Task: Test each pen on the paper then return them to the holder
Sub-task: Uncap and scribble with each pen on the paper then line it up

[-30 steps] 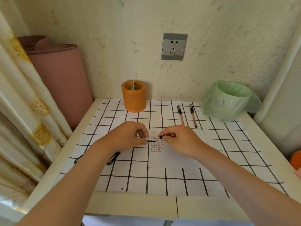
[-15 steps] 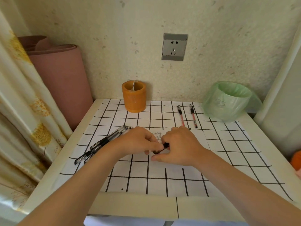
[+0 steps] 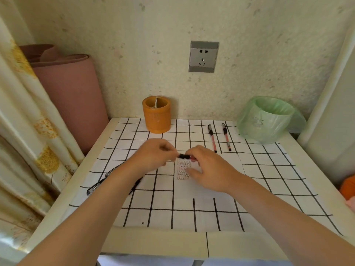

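Both hands have lifted off the paper (image 3: 207,191) since half a second ago. The left hand (image 3: 153,156) and right hand (image 3: 209,169) pinch a blurred pen (image 3: 184,156), black with a red end, above the scribbles. Two red pens (image 3: 212,138) lie near the orange holder (image 3: 156,117).

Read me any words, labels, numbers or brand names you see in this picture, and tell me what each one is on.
No text here can be read.
Paper: rows of small handwritten marks, too small and blurred to read.
Green bin: a faint print under the bag, not legible.
Wall socket: no lettering visible.
Orange holder: no lettering visible.
Two red pens: any print is too small to tell.
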### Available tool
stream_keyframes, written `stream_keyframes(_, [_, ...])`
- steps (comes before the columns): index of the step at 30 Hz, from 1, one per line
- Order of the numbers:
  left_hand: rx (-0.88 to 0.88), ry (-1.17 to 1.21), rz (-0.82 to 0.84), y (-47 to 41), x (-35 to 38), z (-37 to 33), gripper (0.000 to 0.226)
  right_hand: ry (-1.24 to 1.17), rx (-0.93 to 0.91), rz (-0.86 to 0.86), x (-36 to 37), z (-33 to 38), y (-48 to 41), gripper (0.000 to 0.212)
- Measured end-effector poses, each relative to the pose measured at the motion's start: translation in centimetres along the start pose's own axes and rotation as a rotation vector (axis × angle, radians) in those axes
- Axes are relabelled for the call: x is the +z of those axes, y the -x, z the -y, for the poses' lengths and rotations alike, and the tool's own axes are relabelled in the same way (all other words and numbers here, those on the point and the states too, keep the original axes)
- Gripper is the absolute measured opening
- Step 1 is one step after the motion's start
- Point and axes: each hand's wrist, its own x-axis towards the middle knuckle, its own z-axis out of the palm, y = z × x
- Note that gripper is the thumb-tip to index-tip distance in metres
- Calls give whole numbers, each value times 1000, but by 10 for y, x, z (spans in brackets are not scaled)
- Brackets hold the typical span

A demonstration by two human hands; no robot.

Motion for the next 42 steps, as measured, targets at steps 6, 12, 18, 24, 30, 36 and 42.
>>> stream_keyframes(6, [-5, 206, -201, -14, -10, 9, 14, -110, 115, -81, -5, -16, -8, 28])
stream_keyframes(12, [84, -69, -141, -17, 9, 16, 54, -31, 439, -281, -13, -40, -21, 21])
stream_keyframes(18, [230, -446, 170, -18, 24, 28, 64, -54, 710, -339, -14, -77, -27, 13])
stream_keyframes(24, [269, -632, 259, -20, 28, 34, 100, 43, 725, -263, -5, -83, -32, 27])
stream_keyframes(30, [300, -672, 261, -20, 28, 35, 107, 136, 646, -248, 4, -73, -35, 31])
stream_keyframes(36, [290, -674, 267, -16, 28, 34, 103, 191, 630, -240, 4, -81, -34, 15])
stream_keyframes(42, [276, -603, 202, -7, 15, 30, 79, 207, 527, -235, -6, -52, -47, 39])
